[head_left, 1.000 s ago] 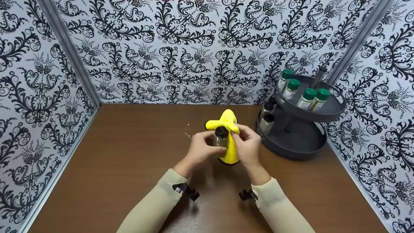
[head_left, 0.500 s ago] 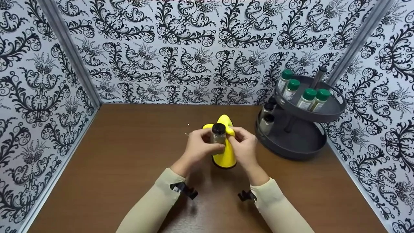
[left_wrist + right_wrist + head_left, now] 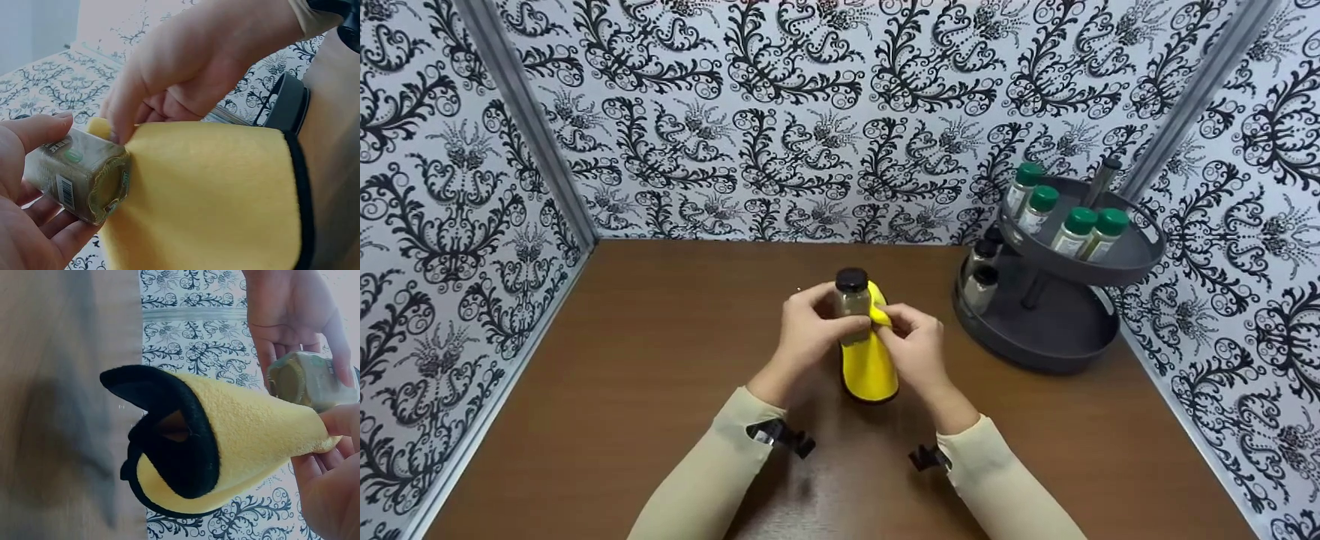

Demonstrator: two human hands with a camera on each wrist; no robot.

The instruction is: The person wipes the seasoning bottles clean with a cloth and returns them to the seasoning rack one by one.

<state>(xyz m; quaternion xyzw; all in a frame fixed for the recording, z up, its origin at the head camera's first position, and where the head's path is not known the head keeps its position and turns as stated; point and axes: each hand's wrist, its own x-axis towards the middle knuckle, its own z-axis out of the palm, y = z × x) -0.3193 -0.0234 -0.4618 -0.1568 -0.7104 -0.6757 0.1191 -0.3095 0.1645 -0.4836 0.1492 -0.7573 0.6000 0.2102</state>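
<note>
My left hand [image 3: 808,327] grips a square glass spice jar [image 3: 852,301] with a black lid, held upright above the table. In the left wrist view the jar's [image 3: 84,174] base and barcode label face the camera, and brownish powder shows through the glass. A yellow cloth [image 3: 870,371] with black edging hangs from my right hand [image 3: 916,349], pinched between thumb and fingers right beside the jar. Seen from the right wrist, the cloth [image 3: 253,422] is folded over, its black-trimmed edge hanging free. Whether the cloth touches the jar I cannot tell.
At the right stands a dark two-tier turntable rack [image 3: 1057,352]. Several green-capped jars [image 3: 1072,232] sit on its upper tier, and black-lidded jars [image 3: 981,289] on the lower one. Patterned walls [image 3: 780,135] enclose the brown table [image 3: 660,360].
Both hands have drawn slightly left, carrying the jar and the cloth. The jar has risen a little in the view, and the cloth's upper part is now mostly hidden behind it.
</note>
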